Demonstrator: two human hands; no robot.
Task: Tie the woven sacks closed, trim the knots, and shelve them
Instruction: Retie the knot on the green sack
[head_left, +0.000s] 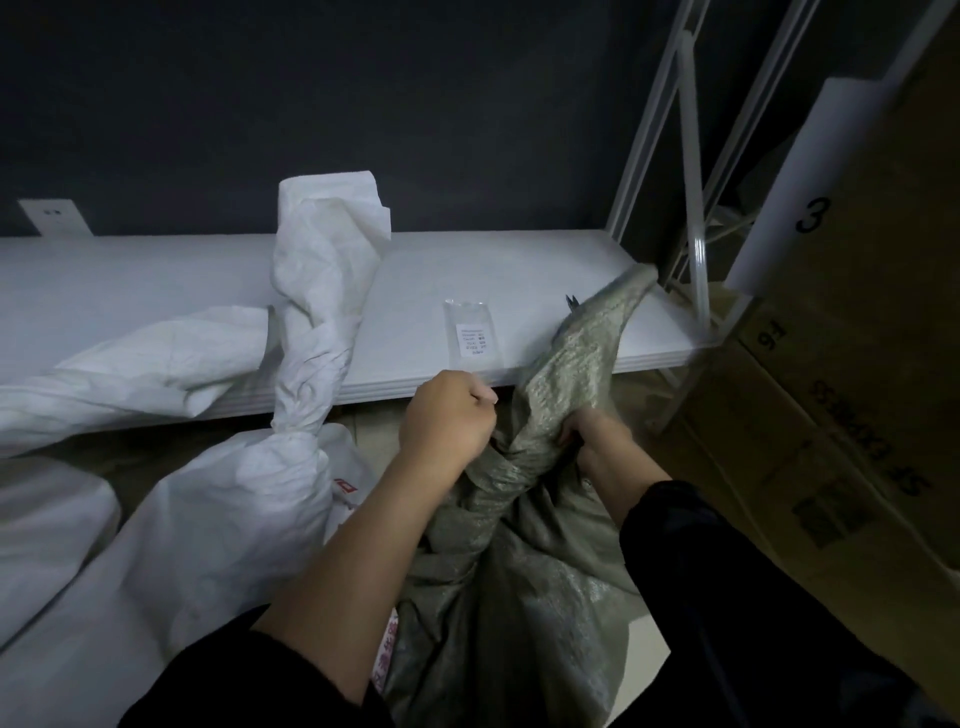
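A grey-green woven sack (519, 571) stands in front of me on the floor, its neck twisted and its long end (587, 338) lying up onto the white shelf board (519, 270). My left hand (447, 421) is fisted at the left of the twisted neck; what its fingers hold is hidden. My right hand (597, 436) grips the neck from the right. Left of it stands a white woven sack (208, 519) with a twisted, knotted neck (311, 332) rising over the shelf. A dark scissors tip (571, 301) pokes out beside the green sack's end.
A small clear packet with a printed label (472, 332) lies on the shelf near its front edge. More white sack material (130, 364) drapes over the shelf at left. Cardboard boxes (831, 415) stand close at right beside the white shelf frame (691, 208). A wall socket (52, 215) is far left.
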